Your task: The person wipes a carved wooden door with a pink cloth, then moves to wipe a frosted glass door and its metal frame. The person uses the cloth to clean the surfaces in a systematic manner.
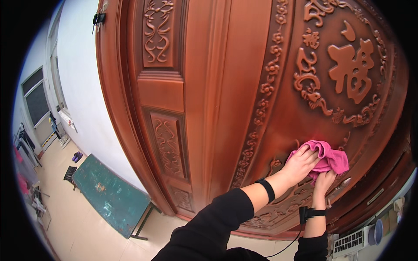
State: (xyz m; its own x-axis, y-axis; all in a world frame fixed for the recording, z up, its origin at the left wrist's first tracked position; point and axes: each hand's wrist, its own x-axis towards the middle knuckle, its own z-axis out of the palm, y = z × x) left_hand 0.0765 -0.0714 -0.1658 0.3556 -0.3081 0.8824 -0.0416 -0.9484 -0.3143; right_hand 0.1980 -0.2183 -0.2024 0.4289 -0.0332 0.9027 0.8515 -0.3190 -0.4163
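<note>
A bunched pink cloth (333, 160) lies against the carved, reddish-brown door (248, 65), below its large raised character. My left hand (302, 161) presses on the left part of the cloth, its fingers spread over the folds. From below, my right hand (325, 181) grips the cloth's lower edge, its fingertips partly hidden by the fabric. Just right of my right hand is the door handle (343, 184). Both wrists wear black bands, and a cable hangs from the right one.
At the lower left stands a worn green table (107, 195), with a small dark stool (69, 173) and purple slippers (77, 157) beyond it. Keys (99, 19) hang at the door frame's upper left. A white slatted unit (349, 243) is at the lower right.
</note>
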